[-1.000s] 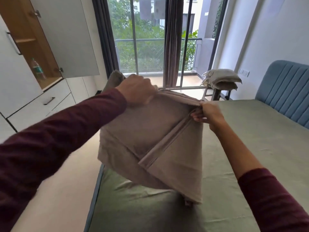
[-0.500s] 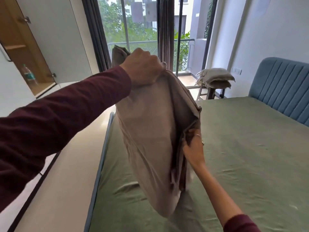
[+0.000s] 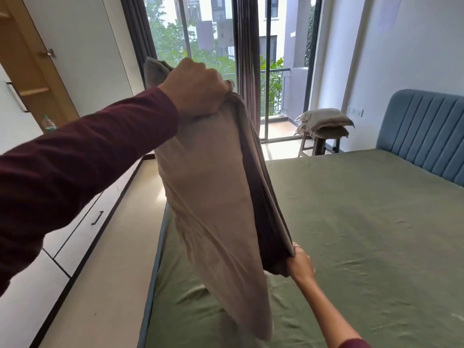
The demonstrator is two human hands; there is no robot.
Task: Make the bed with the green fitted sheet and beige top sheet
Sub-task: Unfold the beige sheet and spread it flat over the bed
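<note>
The left hand (image 3: 198, 90) is clenching the top edge of the folded beige top sheet (image 3: 213, 197), holding it raised high in front of the glass balcony door (image 3: 216, 46). The right hand (image 3: 300, 263) is pinching the sheet's lower folded edge, down near the mattress. Between the two hands the sheet is hanging in a long slanted bundle, its layers gaping along the right side and its bottom end trailing onto the green fitted sheet (image 3: 364, 234), which is covering the bed beneath. A blue padded headboard (image 3: 426, 131) is standing at the right. Two pillows (image 3: 325, 123) are lying stacked on a stool (image 3: 319, 145) near the door.
</note>
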